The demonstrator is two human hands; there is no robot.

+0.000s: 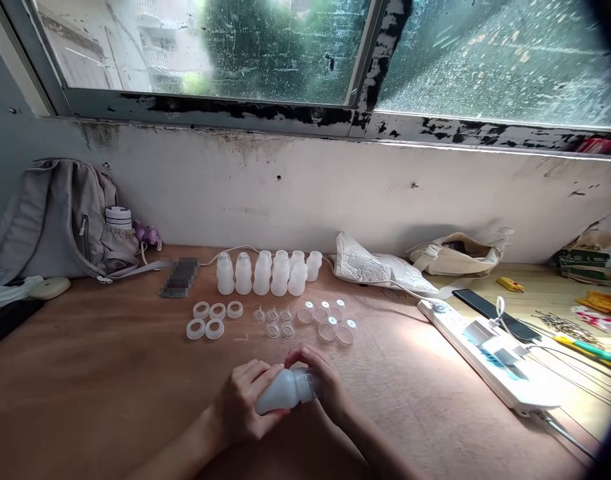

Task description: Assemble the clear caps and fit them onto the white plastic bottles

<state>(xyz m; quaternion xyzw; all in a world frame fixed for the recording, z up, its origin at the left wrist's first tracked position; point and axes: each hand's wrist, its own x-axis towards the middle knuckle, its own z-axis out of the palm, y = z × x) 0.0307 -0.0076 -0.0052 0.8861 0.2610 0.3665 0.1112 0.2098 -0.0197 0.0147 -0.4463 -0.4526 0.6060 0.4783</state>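
A milky-white baby bottle (279, 392) lies tilted on its side between my two hands above the front of the table. My left hand (245, 401) is closed round its body. At the clear-looking top end, my right hand (329, 387) is closed, its fingers hiding part of that end. Beyond my hands lie several white screw rings (196, 337), several small clear nipple-like pieces (272, 331) and several clear round caps (327, 333) with white spots. Several similar white bottles (280, 279) stand upright in rows behind these parts.
A white power strip (470, 353) with plugs and cables runs along the right, beside a black phone (492, 313). White padded packaging (365, 263) and a cream pouch (458, 255) lie at the wall. A grey backpack (60, 217) stands at the back left, near a pixelated dark object (180, 277).
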